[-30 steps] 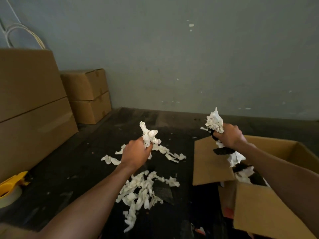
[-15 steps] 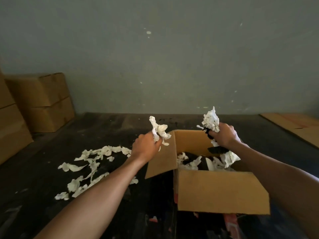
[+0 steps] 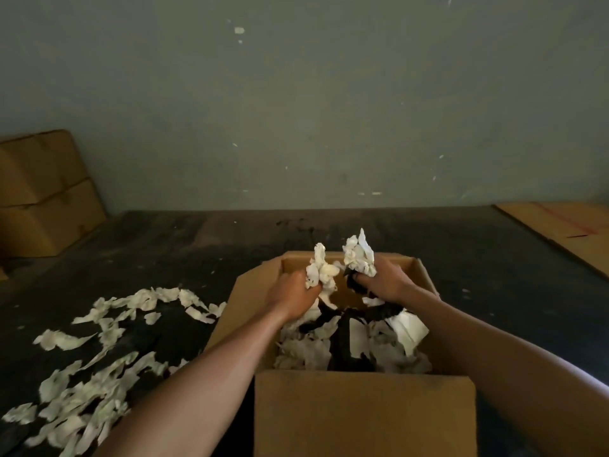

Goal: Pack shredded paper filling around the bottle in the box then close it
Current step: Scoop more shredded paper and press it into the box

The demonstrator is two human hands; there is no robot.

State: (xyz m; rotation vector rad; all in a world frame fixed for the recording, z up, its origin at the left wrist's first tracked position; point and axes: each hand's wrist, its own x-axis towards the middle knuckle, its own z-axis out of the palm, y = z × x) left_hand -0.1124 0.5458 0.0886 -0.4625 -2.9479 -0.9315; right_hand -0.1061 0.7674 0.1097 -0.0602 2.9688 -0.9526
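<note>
While both fists hang over the open box [image 3: 362, 413], each is closed on a wad of shredded paper: the left hand [image 3: 291, 298] grips one clump [image 3: 319, 270], the right hand [image 3: 384, 281] another [image 3: 358, 257]. Directly below them lies the filling already in the box [image 3: 306, 349], with a dark shape [image 3: 342, 344], probably the bottle, running front to back between white patches. More shreds [image 3: 99, 367] lie on the dark table [image 3: 197, 245], nearer the left hand.

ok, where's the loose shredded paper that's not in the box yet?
Head view, lower left: loose shredded paper lies scattered on the dark floor, left of the open box.
</note>
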